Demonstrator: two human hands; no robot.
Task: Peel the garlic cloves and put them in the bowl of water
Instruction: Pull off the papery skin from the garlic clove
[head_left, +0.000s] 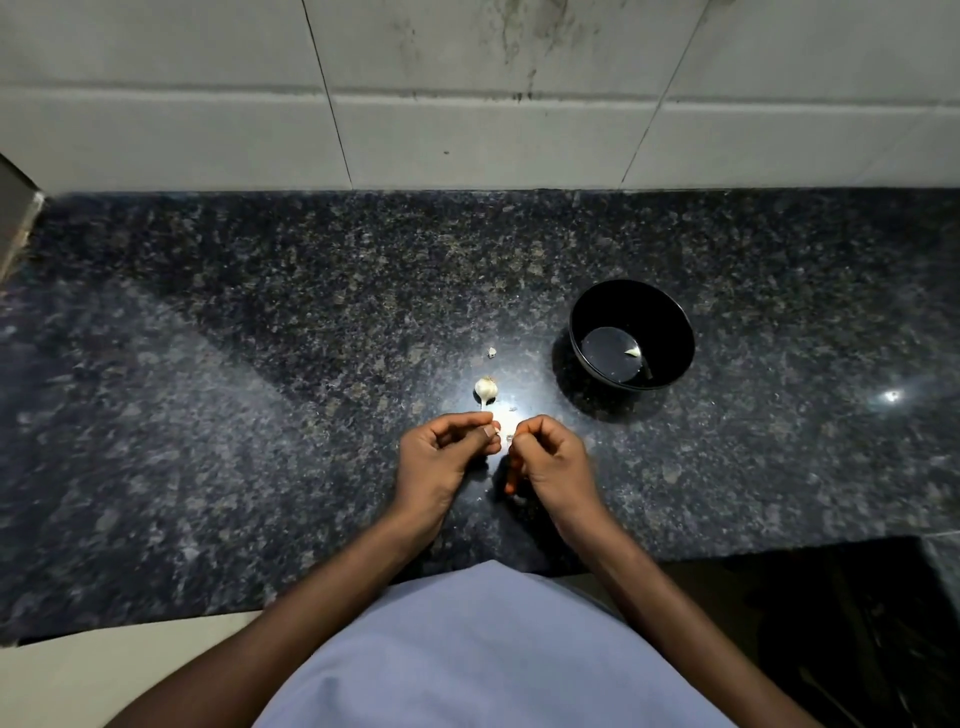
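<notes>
ok so I'm looking down at a dark speckled granite bench (260, 364) against a pale tiled wall (467, 104). Both my hands are close together near the front middle of the bench. My left hand (441, 457) has its fingers (457, 423) curled in, with the thumb pinching a small pale garlic clove (500, 434) at the fingertips. My right hand (550, 457) is curled up too, its fingertips right at the same clove from the other side. It's tiny and partly washed out by glare, so I can't tell how much skin is left on it.

Just beyond my left hand sits a small white garlic bulb (485, 388) on the bench, and a little further back there's a pale scrap of garlic peel (492, 353). Off to the right, well apart from my hands, is a round black bowl (670, 322) with a shallow pool of water, and one peeled white clove (632, 352) lying in it. My light blue shirt (467, 649) fills the bottom of the view
</notes>
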